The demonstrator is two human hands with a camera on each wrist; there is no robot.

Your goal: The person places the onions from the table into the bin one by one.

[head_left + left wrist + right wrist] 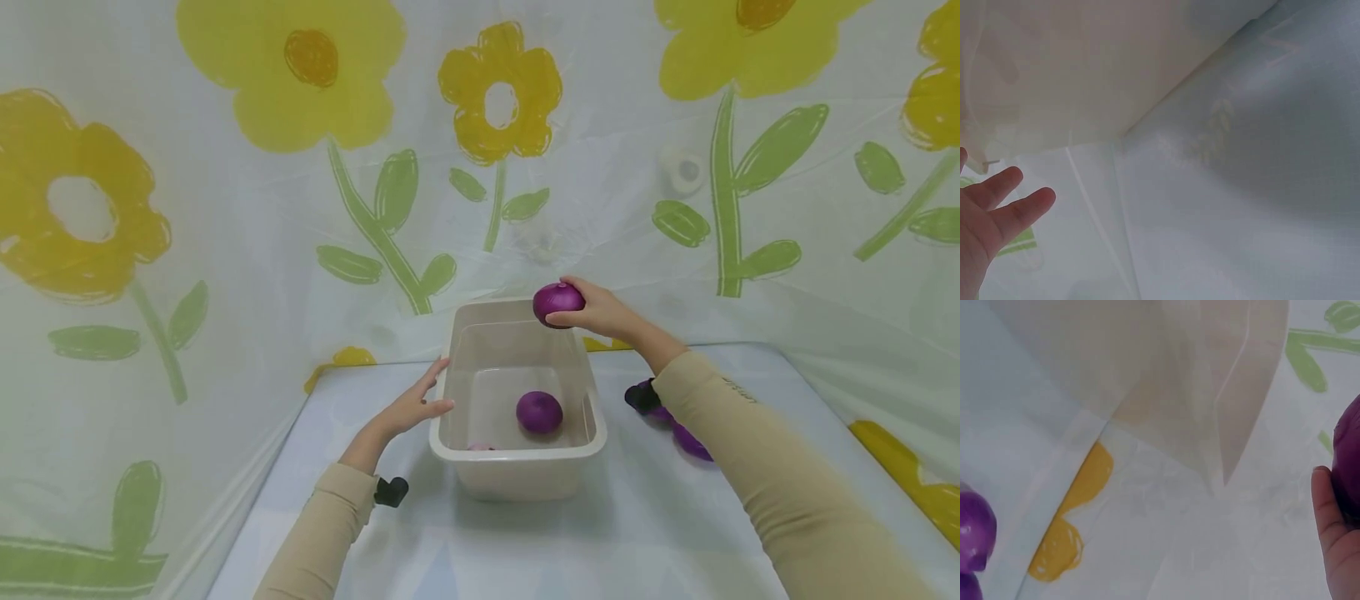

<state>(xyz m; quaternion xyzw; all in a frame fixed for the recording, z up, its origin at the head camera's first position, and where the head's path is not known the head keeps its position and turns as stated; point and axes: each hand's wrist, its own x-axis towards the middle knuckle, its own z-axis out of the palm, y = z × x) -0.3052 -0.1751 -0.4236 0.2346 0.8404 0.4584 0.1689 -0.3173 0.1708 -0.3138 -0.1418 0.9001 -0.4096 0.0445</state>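
**Hidden, cropped and unclear regions**

In the head view, your right forearm covers most of the purple items on the table; you cannot tell their number or shape. A pale pink object in the tub sits behind the near rim and cannot be identified.

In the left wrist view, the frame edge crops your left hand; only some fingers show. In the right wrist view, the right edge crops your right hand and the held onion.
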